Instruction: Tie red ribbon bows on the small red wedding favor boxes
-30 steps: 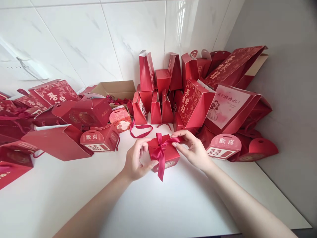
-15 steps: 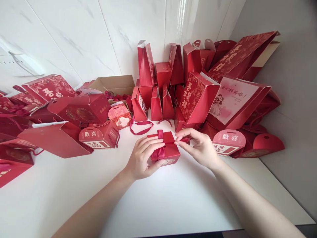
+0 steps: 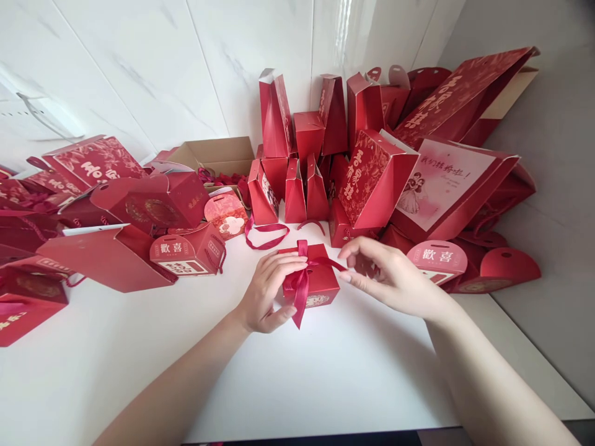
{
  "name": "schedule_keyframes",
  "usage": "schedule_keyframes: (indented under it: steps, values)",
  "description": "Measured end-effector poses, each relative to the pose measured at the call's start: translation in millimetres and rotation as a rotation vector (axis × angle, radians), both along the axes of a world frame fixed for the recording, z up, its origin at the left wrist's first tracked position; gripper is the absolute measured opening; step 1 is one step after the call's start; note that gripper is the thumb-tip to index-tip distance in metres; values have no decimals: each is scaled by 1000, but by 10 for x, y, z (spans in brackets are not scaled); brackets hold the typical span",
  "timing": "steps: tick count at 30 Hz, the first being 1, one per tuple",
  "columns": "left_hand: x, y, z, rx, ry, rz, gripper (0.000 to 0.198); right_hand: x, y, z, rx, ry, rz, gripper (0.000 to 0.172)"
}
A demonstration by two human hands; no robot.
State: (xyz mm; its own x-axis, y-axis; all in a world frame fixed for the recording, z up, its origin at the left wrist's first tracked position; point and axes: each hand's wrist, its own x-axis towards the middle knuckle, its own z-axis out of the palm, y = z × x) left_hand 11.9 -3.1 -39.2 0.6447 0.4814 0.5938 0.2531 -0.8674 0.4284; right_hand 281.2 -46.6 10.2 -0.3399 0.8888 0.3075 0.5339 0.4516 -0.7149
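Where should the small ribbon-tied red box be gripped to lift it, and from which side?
Probably by its left and right walls, coming from above: the box sits flat on the table, and the ribbon bow on top looks loose.

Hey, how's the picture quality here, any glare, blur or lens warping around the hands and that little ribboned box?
Head view: glare streaks the glossy wall tiles. Head view: the small red box and left hand are sharp, the right hand a touch softer. Head view: wide-angle lens splays straight edges outward; shadows on the white table are faint and soft.
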Motion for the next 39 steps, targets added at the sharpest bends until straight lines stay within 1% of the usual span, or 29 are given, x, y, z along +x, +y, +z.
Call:
schedule_keyframes:
  steps: [1,2,3,4,5,7,9,10,12,14,15,17,19,21,22,24,26,31,34,37,39]
  values:
    - [-5,7,-7,-14,-8,-3,58,-47,-18,-11,155,19,-73,15]
    - [-6,10,-12,-21,-12,1,54,-96,-32,-33,321,23,-114,16]
    - [-4,9,-15,-19,-14,7,51,-148,-43,-63,470,6,-111,17]
    - [0,6,-16,-8,-17,14,48,-204,-54,-99,579,-39,-63,18]
    - [5,1,-15,6,-24,23,47,-264,-66,-137,644,-106,14,19]
    - [15,-13,-11,31,-41,47,47,-396,-95,-210,684,-261,133,20]
    - [20,-26,-3,37,-40,74,48,-522,-128,-269,698,-364,155,21]
    - [20,-32,1,38,-27,85,47,-574,-143,-291,693,-387,150,22]
    - [18,-39,11,46,14,96,49,-635,-160,-321,667,-356,113,24]
    - [17,-43,19,63,54,107,52,-634,-160,-322,619,-236,106,22]
    - [19,-45,22,73,71,114,52,-613,-155,-310,579,-153,128,21]
    - [25,-47,25,93,92,135,51,-549,-136,-271,436,47,208,17]
    - [36,-48,27,111,97,163,49,-476,-106,-233,216,278,234,10]
    - [45,-48,25,128,88,185,46,-410,-63,-222,2,524,155,4]
    - [48,-46,23,135,82,188,45,-382,-35,-229,-76,644,94,7]
    - [48,-41,14,145,67,177,45,-331,24,-255,-170,835,-28,12]
    - [42,-32,0,145,56,161,47,-290,78,-279,-205,920,-99,13]
    - [30,-9,-27,143,54,158,48,-252,140,-296,-176,865,-196,23]
    - [36,-2,-22,129,43,147,48,-274,162,-347,-161,803,-296,30]
    - [45,2,-10,127,37,133,48,-305,180,-422,-169,658,-407,33]
    - [50,3,-4,132,35,127,48,-319,179,-449,-131,488,-454,33]
